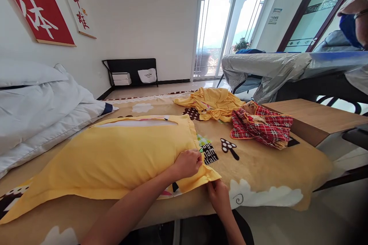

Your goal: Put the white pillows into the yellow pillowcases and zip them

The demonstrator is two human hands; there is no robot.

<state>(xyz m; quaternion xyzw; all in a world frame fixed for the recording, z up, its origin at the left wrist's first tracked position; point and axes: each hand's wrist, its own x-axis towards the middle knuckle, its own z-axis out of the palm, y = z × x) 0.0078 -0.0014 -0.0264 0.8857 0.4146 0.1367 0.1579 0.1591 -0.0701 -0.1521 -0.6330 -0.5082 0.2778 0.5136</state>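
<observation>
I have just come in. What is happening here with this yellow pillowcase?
A person's left hand is closed at the end edge of the yellow pillowcase, while the right hand pinches its near corner. White fabric shows through the open slit along the far side. The pillowcase lies bulging on a patterned blanket, with a crumpled yellow cloth and a red plaid cloth farther back.
</observation>
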